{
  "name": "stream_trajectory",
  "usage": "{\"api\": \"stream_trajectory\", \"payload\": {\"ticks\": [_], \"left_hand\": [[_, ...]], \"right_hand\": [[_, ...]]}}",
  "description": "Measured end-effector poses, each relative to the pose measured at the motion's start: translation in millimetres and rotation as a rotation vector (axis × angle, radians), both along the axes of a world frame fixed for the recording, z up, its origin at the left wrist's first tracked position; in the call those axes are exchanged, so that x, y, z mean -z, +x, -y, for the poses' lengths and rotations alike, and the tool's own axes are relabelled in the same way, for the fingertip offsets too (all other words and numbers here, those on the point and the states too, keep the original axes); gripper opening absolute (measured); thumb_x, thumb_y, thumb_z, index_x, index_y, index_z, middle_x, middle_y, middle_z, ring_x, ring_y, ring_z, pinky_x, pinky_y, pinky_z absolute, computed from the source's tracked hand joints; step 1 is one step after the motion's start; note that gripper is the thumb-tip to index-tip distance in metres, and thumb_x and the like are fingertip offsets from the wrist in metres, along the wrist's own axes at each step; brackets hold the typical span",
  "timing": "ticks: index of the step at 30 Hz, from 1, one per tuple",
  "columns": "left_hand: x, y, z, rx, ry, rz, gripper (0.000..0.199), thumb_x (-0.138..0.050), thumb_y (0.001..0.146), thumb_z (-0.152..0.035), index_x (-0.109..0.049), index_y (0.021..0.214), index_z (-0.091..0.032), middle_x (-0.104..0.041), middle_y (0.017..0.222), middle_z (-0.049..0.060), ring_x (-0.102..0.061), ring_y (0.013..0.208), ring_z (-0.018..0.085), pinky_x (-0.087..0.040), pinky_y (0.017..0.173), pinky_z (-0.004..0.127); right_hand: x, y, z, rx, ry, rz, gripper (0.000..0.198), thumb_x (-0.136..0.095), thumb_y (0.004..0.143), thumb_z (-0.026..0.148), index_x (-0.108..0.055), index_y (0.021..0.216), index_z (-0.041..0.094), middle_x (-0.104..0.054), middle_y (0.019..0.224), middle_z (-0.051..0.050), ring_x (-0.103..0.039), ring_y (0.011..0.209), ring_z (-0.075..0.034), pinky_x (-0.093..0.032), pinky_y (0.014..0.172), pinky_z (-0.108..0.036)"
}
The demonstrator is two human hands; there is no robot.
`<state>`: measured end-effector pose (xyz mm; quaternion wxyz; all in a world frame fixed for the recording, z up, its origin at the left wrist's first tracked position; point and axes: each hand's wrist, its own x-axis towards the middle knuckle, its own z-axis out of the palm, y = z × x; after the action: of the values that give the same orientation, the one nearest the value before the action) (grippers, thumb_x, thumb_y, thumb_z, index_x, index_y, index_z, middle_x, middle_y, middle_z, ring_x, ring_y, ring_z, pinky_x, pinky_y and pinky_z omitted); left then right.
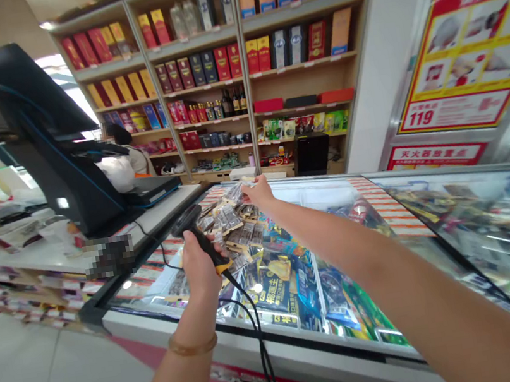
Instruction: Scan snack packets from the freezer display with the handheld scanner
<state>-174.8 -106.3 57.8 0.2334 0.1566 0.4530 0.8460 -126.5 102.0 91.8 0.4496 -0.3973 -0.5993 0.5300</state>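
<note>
My left hand (198,257) is wrapped round the handle of a black and yellow barcode scanner (206,244), whose head points up and away over the glass. Its black cable hangs down past the front edge of the chest freezer (170,331). Farther off, my right hand (259,191) is closed at the fingertips on a small clear packet (236,192). Beneath both hands, a pile of similar small packets (242,234) with dark contents and tan ends lies on the freezer's glass top. Bagged goods (274,287) show through the glass.
On the left counter stands a black checkout terminal (69,167), with a person (123,156) behind it. Tall shelves (239,40) of boxes and bottles line the back. A second glass-topped freezer (486,233) adjoins on the right, below a red wall sign (466,38).
</note>
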Motion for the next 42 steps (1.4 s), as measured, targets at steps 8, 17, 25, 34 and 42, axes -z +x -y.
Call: {"api": "stream_trajectory", "payload": {"ticks": [8, 17, 25, 34, 42], "left_hand": [[15.4, -9, 1, 0.027, -0.018, -0.028, 0.059, -0.065, 0.081, -0.079, -0.056, 0.086, -0.020, -0.057, 0.063, -0.004, -0.050, 0.044, 0.010, -0.040, 0.040, 0.022], [24.7, 6, -6, 0.103, -0.075, -0.026, 0.060, -0.062, 0.082, -0.081, -0.055, 0.085, -0.021, -0.054, 0.058, -0.005, -0.051, 0.042, 0.011, -0.040, 0.040, 0.023], [28.5, 84, -47, 0.321, -0.103, -0.068, 0.060, -0.068, 0.078, -0.079, -0.053, 0.088, -0.022, -0.058, 0.065, -0.005, -0.050, 0.042, 0.009, -0.040, 0.039, 0.022], [30.9, 203, -93, 0.591, -0.135, -0.153, 0.057, -0.066, 0.082, -0.078, -0.053, 0.084, -0.022, -0.055, 0.061, -0.004, -0.049, 0.042, 0.010, -0.039, 0.038, 0.022], [53.4, 247, -116, 0.716, -0.152, -0.261, 0.058, -0.070, 0.078, -0.079, -0.056, 0.085, -0.023, -0.059, 0.062, -0.003, -0.048, 0.038, 0.011, -0.036, 0.036, 0.023]], "right_hand": [[-5, -49, -5, -0.003, -0.050, 0.096, 0.017, -0.062, 0.097, 0.013, -0.054, 0.109, 0.021, -0.064, 0.067, 0.003, -0.069, 0.055, -0.014, -0.059, 0.054, -0.024], [26, 4, -9, 0.024, 0.065, 0.165, 0.011, -0.064, 0.091, 0.017, -0.059, 0.098, 0.024, -0.066, 0.074, 0.002, -0.069, 0.060, -0.016, -0.055, 0.054, -0.025], [97, 194, -44, 0.288, 0.166, 0.409, 0.006, -0.059, 0.087, 0.019, -0.061, 0.091, 0.023, -0.067, 0.072, 0.002, -0.069, 0.068, -0.017, -0.055, 0.066, -0.026], [116, 434, -55, 0.624, 0.210, 0.720, 0.006, -0.058, 0.085, 0.021, -0.065, 0.085, 0.020, -0.072, 0.080, -0.005, -0.072, 0.083, -0.023, -0.055, 0.080, -0.035], [106, 608, 8, 0.544, 0.154, 1.168, 0.033, -0.094, 0.055, 0.031, -0.071, 0.078, 0.022, -0.074, 0.090, -0.013, -0.073, 0.092, -0.040, -0.055, 0.087, -0.054]]}}
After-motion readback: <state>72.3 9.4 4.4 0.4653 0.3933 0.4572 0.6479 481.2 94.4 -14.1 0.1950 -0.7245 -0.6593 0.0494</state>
